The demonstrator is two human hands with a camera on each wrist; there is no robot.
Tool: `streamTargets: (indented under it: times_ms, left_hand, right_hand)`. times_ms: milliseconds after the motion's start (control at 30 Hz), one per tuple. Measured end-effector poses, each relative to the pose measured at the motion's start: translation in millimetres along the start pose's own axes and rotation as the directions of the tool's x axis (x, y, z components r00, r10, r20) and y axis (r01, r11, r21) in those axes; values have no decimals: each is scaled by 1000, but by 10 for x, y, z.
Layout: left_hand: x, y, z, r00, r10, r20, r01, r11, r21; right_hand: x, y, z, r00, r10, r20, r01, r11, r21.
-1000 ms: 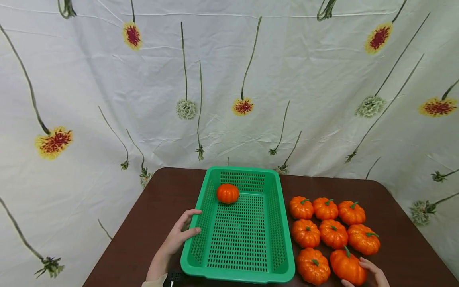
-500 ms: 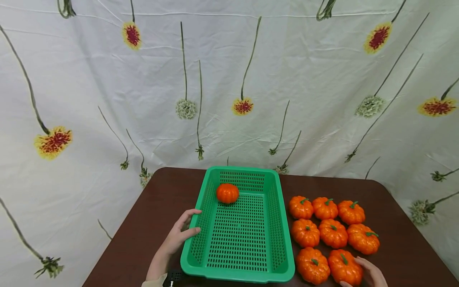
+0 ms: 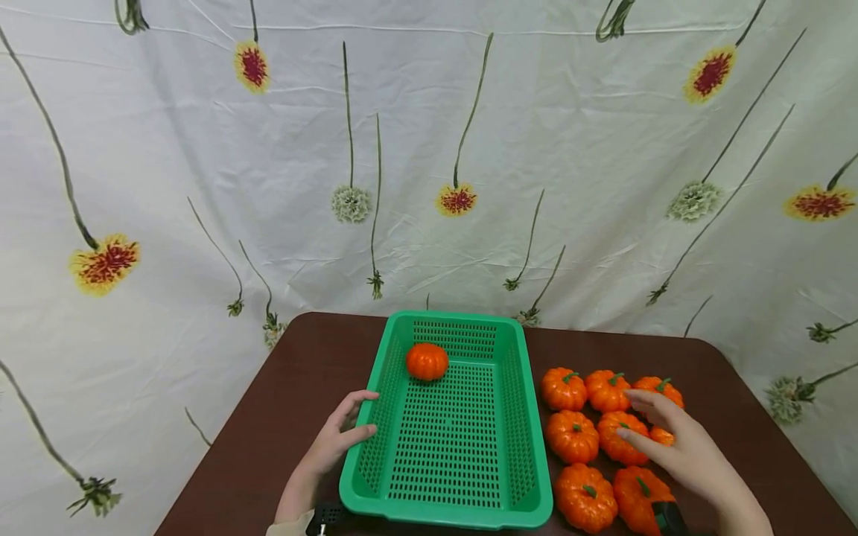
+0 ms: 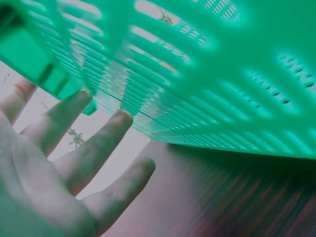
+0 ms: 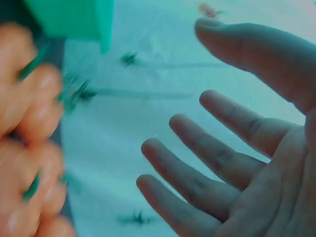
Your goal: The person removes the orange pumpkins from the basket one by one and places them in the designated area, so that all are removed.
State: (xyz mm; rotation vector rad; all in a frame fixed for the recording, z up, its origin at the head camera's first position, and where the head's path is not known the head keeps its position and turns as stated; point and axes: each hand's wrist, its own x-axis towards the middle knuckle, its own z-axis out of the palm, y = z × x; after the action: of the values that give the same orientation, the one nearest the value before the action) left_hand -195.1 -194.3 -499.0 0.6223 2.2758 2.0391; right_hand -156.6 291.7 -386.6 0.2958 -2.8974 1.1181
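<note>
A green perforated plastic basket (image 3: 445,514) stands on the table, and one orange toy pumpkin (image 3: 427,362) lies near its far left corner. At the basket's left rim is my left hand (image 3: 335,433), its thumb and a fingertip right at the edge. Extended, spread fingers (image 4: 101,143) show beside the slotted outer wall in the left wrist view. My right hand (image 3: 684,447) is over the group of green-stemmed pumpkins (image 3: 573,437) right of the basket, partly covering some. It holds nothing; its fingers (image 5: 197,190) are spread and the thumb stands apart.
The pumpkins on the right sit close together in rows on the dark brown table (image 3: 268,432). Behind the table hangs a white cloth (image 3: 402,246) printed with flowers. A black wrist device (image 3: 669,519) overlaps the front right pumpkin (image 3: 640,495).
My right hand has let go of the front right pumpkin, which was straightened and pushed slightly left, and has risen forward over the group. The left hand and basket stay put.
</note>
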Motion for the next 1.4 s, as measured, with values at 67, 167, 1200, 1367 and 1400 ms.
streamTargets:
  times_ms: [67,167,1200,1367,1400]
  left_hand:
    - [-2,0,2,1000,-3,0,3,1000,-5]
    - [-3,-1,6,1000,-10,-3,10,1000,-11]
    - [-4,-13,8,998,-58,-6,58,998,-34]
    - [-3,3,9,998,-55,-7,55,998,-33]
    - [-2,9,9,998,-56,-5,56,998,-35]
  right_hand:
    - [129,-120,-22,998,-68,-4,68,997,35]
    - [335,-260,10,988,-152,-14,153,984,94]
    - [1547,-1291,1424,992,-56,-114,99,902,419]
    - [1599,-1311,1648,991,22,-128,32,914,405]
    - [1611,-1306,1688,991,32,-130,22,917,398]
